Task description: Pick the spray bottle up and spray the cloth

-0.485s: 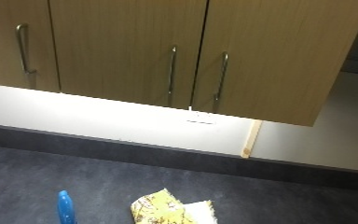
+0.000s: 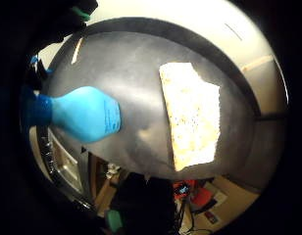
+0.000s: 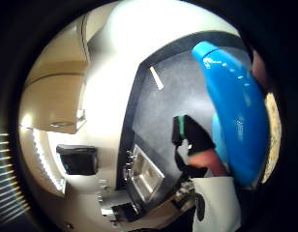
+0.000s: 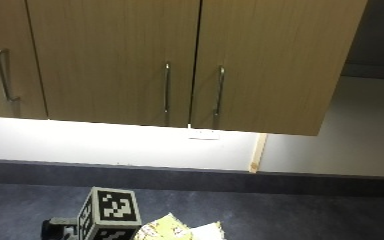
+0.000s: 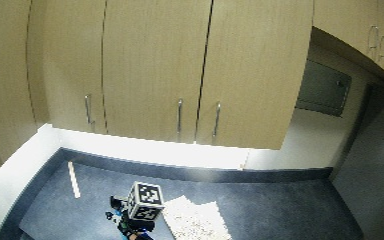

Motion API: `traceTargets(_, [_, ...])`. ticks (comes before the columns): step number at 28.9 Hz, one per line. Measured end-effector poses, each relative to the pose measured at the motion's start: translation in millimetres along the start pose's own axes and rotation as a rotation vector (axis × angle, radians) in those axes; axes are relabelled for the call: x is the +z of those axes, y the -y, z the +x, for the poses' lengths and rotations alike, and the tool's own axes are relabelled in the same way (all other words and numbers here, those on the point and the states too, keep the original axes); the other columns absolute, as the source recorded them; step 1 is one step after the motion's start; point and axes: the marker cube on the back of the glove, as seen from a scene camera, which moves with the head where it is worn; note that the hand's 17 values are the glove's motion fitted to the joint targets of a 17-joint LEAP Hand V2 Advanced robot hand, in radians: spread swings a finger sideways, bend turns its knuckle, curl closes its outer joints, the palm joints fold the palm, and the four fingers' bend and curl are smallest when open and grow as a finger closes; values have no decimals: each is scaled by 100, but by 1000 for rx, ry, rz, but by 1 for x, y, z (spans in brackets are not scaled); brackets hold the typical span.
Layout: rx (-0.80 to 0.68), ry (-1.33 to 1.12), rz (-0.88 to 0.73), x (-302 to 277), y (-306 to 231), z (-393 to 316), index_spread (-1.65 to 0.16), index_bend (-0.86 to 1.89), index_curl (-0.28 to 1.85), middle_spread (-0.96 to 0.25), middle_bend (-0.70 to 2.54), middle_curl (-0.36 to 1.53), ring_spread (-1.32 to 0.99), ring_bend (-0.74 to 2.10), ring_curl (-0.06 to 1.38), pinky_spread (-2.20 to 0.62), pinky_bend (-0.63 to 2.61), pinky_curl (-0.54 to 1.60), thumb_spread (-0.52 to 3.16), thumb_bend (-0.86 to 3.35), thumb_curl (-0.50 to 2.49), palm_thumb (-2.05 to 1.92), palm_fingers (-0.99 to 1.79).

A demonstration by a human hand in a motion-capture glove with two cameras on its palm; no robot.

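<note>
My gloved right hand [image 5: 131, 226] is over the dark countertop [image 4: 298, 215], just left of the cloth; in the outside view only its edge [image 4: 55, 227] shows at the bottom. It grips the blue spray bottle [image 2: 85, 113], whose body sticks out from the palm above the counter. The bottle [image 3: 236, 111] fills one side of the thumb side view, with a fingertip [image 3: 209, 162] curled against it. The yellow-and-white patterned cloth [image 2: 192, 115] lies flat on the counter beside the bottle. The cloth [image 4: 179, 231] is partly cut off at the picture's bottom edge. In both outside views the hand hides the bottle.
Wooden wall cupboards [image 4: 112, 60] with metal handles hang over the counter's back. A thin wooden strip [image 5: 73, 179] lies on the counter towards the left wall. A steel sink [image 3: 146, 176] is set into the counter further along. The counter [image 5: 278, 210] runs on to the right of the cloth.
The blue bottle stood alone on the counter left of the cloth; now my hand is at that spot and covers it. The outside picture has also shifted a little.
</note>
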Motion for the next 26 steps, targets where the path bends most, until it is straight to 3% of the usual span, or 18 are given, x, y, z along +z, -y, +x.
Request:
traceTargets(5, [-104, -4, 43, -15, -11, -11, -12, 63, 37, 6, 33, 26, 9, 17, 16, 14, 15, 12, 87, 35, 34, 82, 75])
traceTargets(13, [-100, 192, 176, -111, -29, 50, -10, 73, 46, 0, 42, 35, 8, 14, 17, 14, 11, 9, 88, 33, 40, 90, 61])
traceTargets(19, [34, 114, 144, -162, -31, 164, -10, 76, 49, -2, 45, 39, 9, 15, 18, 14, 12, 7, 90, 29, 43, 92, 52])
traceTargets(26, [309, -6, 66, -191, -41, 306, -10, 78, 52, -5, 49, 42, 9, 14, 17, 16, 15, 7, 94, 25, 46, 93, 45])
